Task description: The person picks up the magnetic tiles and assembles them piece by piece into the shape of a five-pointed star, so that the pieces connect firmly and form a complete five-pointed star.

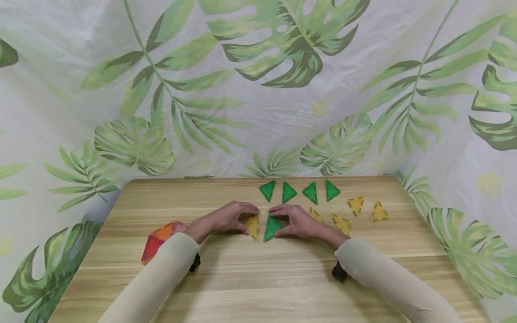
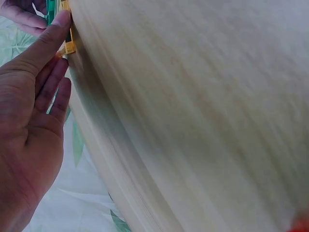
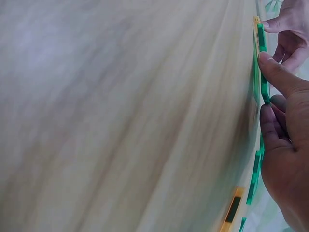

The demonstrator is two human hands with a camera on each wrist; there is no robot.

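Observation:
Near the middle of the table, my left hand pinches a yellow triangular magnetic tile between thumb and fingers. Just to its right, my right hand grips a green triangular magnetic tile the same way. A narrow gap separates the two tiles, their long edges facing each other. In the left wrist view the thumb lies along the edge of the yellow tile. The right wrist view shows the green tile held edge-on between thumb and fingertips.
Several green triangles lie in a row at the back. Several yellow triangles are scattered to the right, some partly behind my right hand. At the left, a joined group of red, orange and pink tiles is partly covered by my left forearm.

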